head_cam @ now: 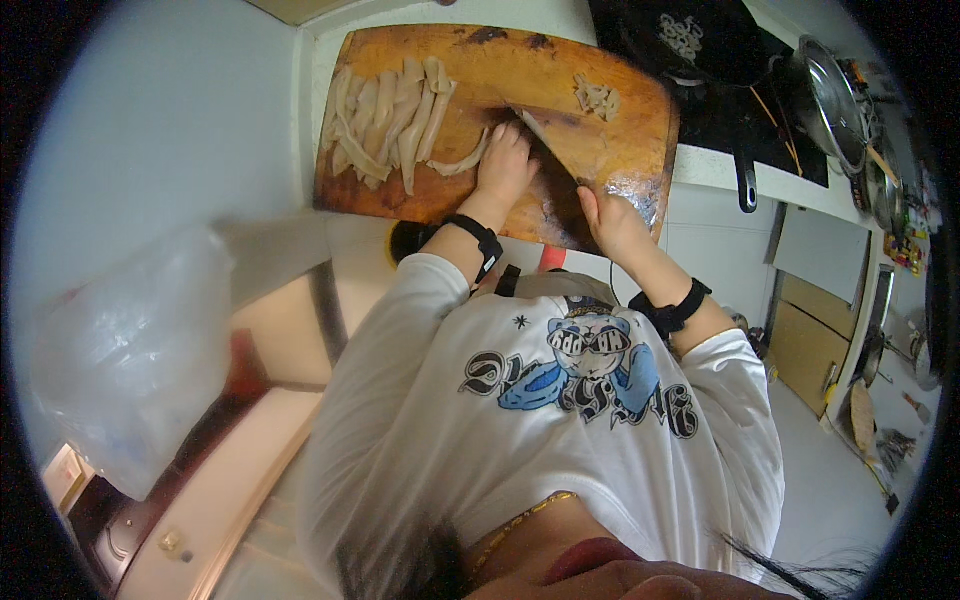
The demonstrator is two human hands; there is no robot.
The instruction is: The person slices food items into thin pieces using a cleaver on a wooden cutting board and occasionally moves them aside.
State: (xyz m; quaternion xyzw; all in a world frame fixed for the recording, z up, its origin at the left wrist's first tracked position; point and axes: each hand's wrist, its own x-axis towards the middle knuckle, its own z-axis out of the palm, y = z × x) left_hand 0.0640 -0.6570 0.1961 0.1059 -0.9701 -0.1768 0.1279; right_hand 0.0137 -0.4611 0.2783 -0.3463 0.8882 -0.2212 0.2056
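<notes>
My right hand (613, 222) grips a kitchen knife (549, 142), its blade slanting up and left over a wooden cutting board (487, 75). Close by the blade, my left hand (507, 166) presses its fingertips down on the end of a pale, thin food strip (461, 163); the fingers hide that end. Several longer pale strips (386, 120) lie side by side on the board's left part. A small heap of cut pieces (597, 97) rests near the upper right of the board. Whether the blade touches the strip, I cannot tell.
Right of the board, a black pan (694, 45) holding pale cut pieces stands on a black cooktop (705, 124), its handle jutting over the counter edge. Chopsticks (778, 129) and a metal bowl (829, 105) are further right. A wall borders the left; a plastic bag (135, 352) hangs lower left.
</notes>
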